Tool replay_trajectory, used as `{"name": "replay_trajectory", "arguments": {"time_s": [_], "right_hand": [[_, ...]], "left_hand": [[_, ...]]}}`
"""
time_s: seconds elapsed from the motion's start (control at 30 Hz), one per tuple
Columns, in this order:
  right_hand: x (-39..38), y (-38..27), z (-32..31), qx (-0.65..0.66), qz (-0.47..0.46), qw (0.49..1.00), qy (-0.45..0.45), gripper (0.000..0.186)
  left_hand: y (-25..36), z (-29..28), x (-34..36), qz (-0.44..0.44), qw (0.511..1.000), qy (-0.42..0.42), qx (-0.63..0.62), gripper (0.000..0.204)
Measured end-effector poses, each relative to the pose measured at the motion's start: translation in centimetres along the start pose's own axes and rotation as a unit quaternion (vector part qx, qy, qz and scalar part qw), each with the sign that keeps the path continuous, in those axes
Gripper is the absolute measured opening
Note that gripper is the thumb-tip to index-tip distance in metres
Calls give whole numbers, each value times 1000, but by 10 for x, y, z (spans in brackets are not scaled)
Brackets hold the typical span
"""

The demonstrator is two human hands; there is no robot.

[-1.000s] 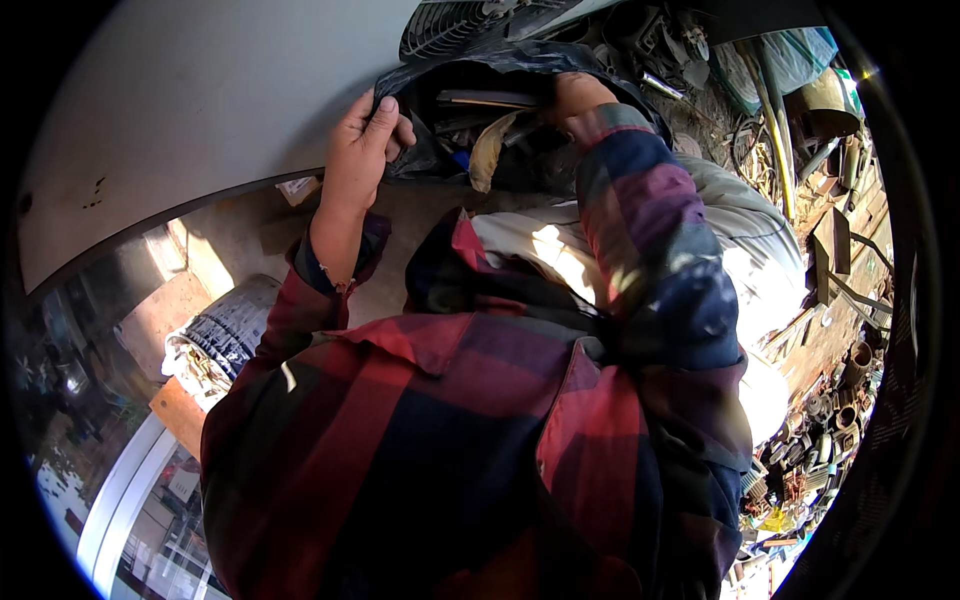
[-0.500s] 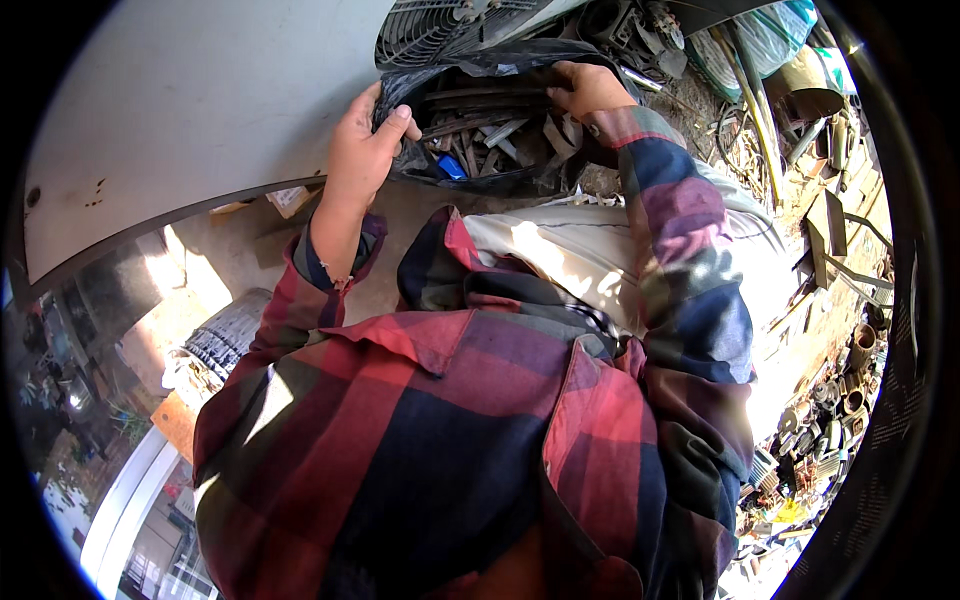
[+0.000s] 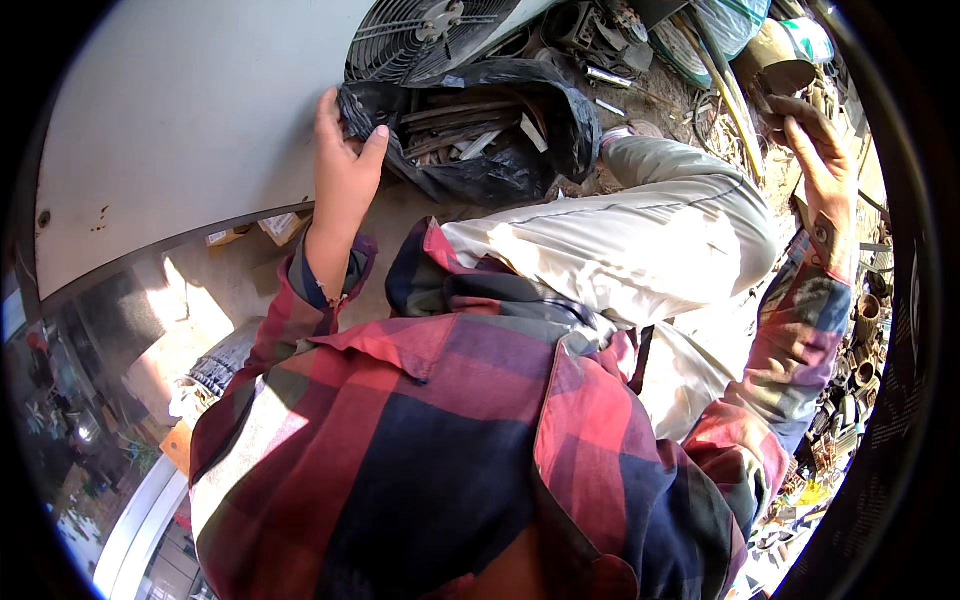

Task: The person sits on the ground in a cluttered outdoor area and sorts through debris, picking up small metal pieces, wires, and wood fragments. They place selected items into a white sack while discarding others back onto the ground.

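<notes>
The fingers of the right hand (image 3: 825, 165), at the rim of the black bag (image 3: 450, 182) a moment ago, are now well off to the right, leaving only the left hand (image 3: 345, 172) on it. The right fingers curl toward the thumb near a tan can (image 3: 765, 48); I cannot tell whether they hold anything. The left hand pinches the bag's left edge. Long scraps (image 3: 462, 113) lie inside; a fan guard (image 3: 415, 45) stands just beyond.

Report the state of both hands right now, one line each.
Left hand: closed on the black plastic bag's rim.
Right hand: out beyond the bag, fingers partly curled; cannot tell whether it holds anything.
</notes>
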State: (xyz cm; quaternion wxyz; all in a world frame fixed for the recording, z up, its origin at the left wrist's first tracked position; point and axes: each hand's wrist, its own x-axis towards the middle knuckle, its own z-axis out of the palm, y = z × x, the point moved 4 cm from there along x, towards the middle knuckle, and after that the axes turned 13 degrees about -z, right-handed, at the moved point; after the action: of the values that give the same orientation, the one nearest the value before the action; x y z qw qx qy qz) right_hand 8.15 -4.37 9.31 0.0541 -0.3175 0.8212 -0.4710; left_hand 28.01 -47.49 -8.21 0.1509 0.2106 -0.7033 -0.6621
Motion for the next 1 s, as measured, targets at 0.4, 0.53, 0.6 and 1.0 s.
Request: {"name": "replay_trajectory", "arguments": {"time_s": [0.4, 0.53, 0.6, 1.0], "right_hand": [[-234, 108, -202, -5, 193, 897, 398, 37], [-291, 117, -192, 22, 204, 893, 401, 33], [-323, 111, -192, 18, 213, 893, 395, 32], [-507, 299, -167, -49, 604, 781, 152, 27]], "left_hand": [[-1, 144, -21, 246, 819, -286, 433, 29], [-87, 163, 41, 125, 739, -353, 560, 34], [-77, 184, 44, 72, 702, -352, 614, 27], [154, 330, -66, 151, 899, -333, 242, 18]]}}
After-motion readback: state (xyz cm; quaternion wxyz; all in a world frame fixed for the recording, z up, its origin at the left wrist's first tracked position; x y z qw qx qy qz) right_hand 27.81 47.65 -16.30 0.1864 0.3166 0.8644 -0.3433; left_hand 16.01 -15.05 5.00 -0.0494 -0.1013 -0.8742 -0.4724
